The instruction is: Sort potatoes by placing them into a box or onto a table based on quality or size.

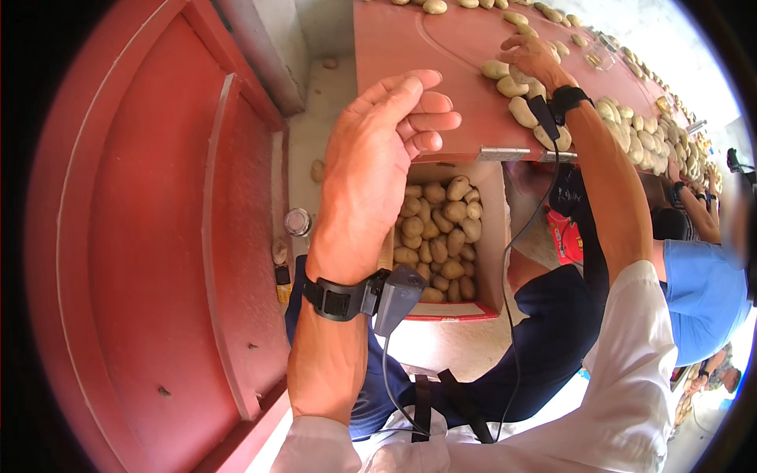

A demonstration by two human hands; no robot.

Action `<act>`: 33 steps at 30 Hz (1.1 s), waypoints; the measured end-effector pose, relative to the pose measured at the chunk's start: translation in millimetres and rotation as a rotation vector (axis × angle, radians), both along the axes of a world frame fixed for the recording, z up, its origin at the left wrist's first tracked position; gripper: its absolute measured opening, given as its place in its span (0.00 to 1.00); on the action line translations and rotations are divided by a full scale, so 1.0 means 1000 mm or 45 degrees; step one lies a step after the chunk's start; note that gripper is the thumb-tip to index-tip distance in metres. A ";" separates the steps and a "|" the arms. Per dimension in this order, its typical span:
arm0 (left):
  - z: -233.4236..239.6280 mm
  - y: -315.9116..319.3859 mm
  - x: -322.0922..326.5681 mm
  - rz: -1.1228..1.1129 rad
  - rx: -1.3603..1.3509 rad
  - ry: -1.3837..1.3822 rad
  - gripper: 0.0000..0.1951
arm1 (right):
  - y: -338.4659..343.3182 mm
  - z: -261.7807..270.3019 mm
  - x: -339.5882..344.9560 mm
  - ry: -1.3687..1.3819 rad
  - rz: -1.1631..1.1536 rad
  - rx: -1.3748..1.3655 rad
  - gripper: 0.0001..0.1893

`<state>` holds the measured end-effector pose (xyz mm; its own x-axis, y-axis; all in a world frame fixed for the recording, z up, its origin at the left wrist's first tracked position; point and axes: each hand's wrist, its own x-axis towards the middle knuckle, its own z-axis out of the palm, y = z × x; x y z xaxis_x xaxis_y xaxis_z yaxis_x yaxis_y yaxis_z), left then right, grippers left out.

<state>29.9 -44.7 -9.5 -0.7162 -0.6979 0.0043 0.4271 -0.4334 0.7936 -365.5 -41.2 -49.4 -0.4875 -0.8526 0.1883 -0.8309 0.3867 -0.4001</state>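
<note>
My left hand [384, 130] hovers above the near edge of the red tabletop [396, 53], its fingers loosely curled and apart, with nothing seen in it. Below it on the floor stands a cardboard box [494, 236] holding many potatoes [452, 269], partly hidden by my left forearm. Further right, my right hand [535, 59] reaches down over a loose row of potatoes [511, 87] on the tabletop. Its fingers are bent among them; whether they grip one is hidden. Both wrists wear black straps with cabled devices.
A red door [148, 236] fills the left side. Beside it on the floor are a glass jar [297, 222] and a yellow mobile phone [284, 284]. A large potato heap [641, 136] and a glass ashtray [600, 58] lie on the table. Other people sit along its right side.
</note>
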 end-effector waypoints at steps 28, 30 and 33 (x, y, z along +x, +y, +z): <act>-0.007 0.002 0.000 -0.019 -0.039 0.048 0.15 | 0.140 -0.029 0.116 -0.014 -0.171 0.027 0.24; -0.007 0.001 0.000 -0.020 -0.046 0.048 0.15 | 0.142 -0.031 0.121 0.136 -0.175 0.026 0.24; -0.007 -0.001 0.001 -0.019 -0.054 0.037 0.15 | 0.145 -0.032 0.123 0.351 -0.144 0.009 0.24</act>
<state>30.7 -45.3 -16.7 -0.7255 -0.6860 0.0546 0.4441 -0.4062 0.7986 -242.3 103.9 -81.8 -0.5107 -0.7977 0.3208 -0.8594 0.4848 -0.1624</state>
